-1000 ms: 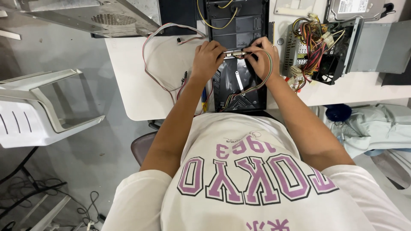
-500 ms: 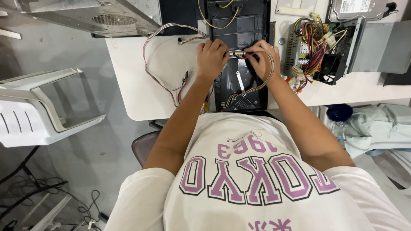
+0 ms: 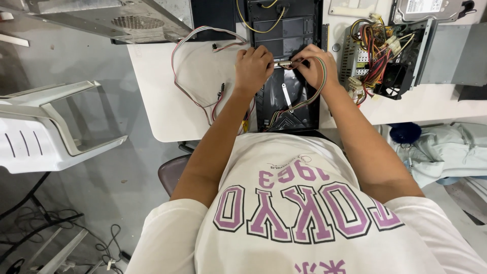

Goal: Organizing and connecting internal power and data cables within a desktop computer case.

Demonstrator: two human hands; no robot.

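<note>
Head view: both hands, left hand [image 3: 252,68] and right hand [image 3: 315,66], pinch a ribbon-cable connector [image 3: 284,64] over the black panel [image 3: 289,104].

A computer repair workshop: beyond the fingers [image 3: 261,55] the white counter [image 3: 167,111] carries an opened power supply [image 3: 378,56] spilling coloured wires, a hard drive [image 3: 431,10] and a bare metal case [image 3: 111,20].

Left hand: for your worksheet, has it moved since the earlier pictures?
No. The left hand stays at the connector, in the same place over the black panel.
</note>
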